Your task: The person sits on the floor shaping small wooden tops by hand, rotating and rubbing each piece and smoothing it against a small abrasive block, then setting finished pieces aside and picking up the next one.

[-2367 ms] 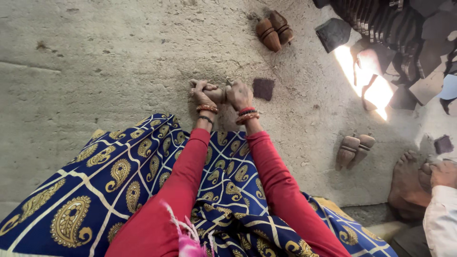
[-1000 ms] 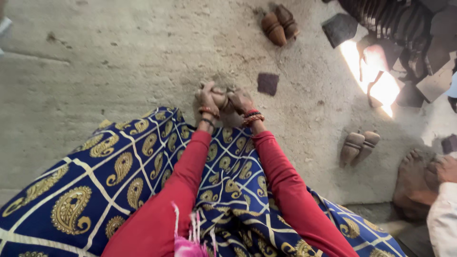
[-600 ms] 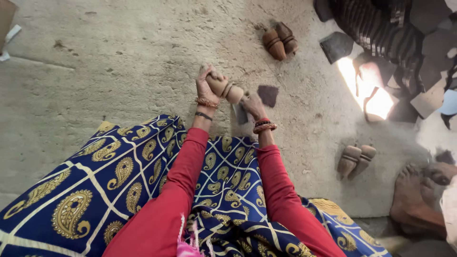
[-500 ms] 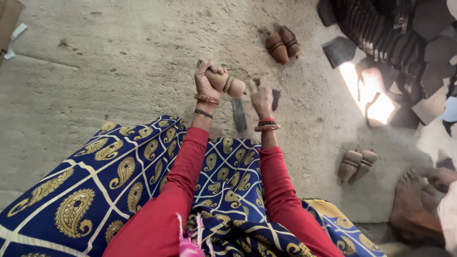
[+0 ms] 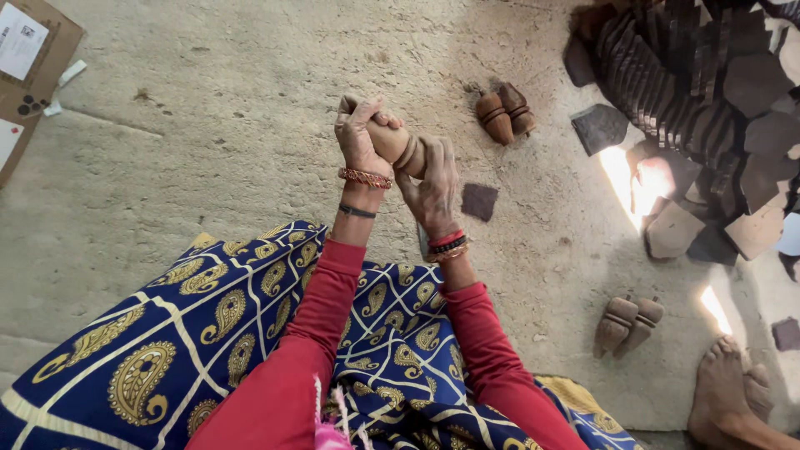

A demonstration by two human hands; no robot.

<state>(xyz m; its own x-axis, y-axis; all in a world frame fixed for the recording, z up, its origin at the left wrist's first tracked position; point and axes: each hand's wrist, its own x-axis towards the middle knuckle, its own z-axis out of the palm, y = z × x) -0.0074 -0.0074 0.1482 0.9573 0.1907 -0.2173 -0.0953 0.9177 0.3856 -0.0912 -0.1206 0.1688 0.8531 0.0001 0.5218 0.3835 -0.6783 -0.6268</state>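
At the far left edge of the floor lies a flattened brown cardboard box [image 5: 37, 62], with a white rectangular label [image 5: 22, 39] near its top corner, part of a second white label at the left edge below it, and a small black printed mark between them; two little white scraps [image 5: 67, 79] lie just beside its right edge. I cannot tell whether anything is inside it, and I see no open container with contents anywhere. My left hand [image 5: 360, 137] is closed around the upper end of a tan clay piece [image 5: 398, 148], a rounded form with grooved rings, and my right hand [image 5: 433, 185] is clamped on its lower end, so both hands hold it raised above the concrete floor [image 5: 208, 142] in front of my blue paisley cloth [image 5: 200, 333]. Below my right hand, a small dark square tile [image 5: 479, 202] lies flat on the floor. Beyond it two darker clay pieces [image 5: 506, 112] lie side by side, touching. Two more clay pieces [image 5: 627, 323] lie to my right, near another person's bare foot [image 5: 723, 392]. A stack of dark tiles [image 5: 683, 75] fills the top right corner.
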